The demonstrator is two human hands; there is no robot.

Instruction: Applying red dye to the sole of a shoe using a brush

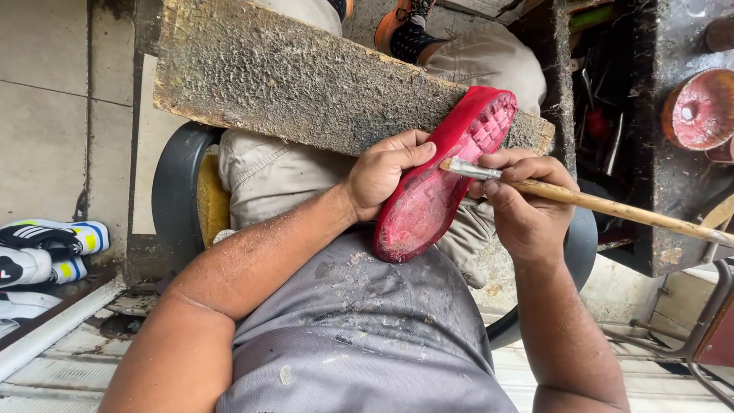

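Red shoe sole [436, 191], glossy and worn, gripped by left hand [382, 172].

Rough wooden board [306, 84] lies across the lap, crusted with dried glue, over beige trousers [267, 172]. Dark round stool [174, 191] with yellow cushion [212, 200] underneath. Grey stained shirt [359, 329]. Orange and black shoe [401, 27] at top. White, black and yellow sports shoes [46, 252] on tiled floor [42, 107] at left. Red-stained round tin [699, 111] and cluttered tools [604, 130] at right.
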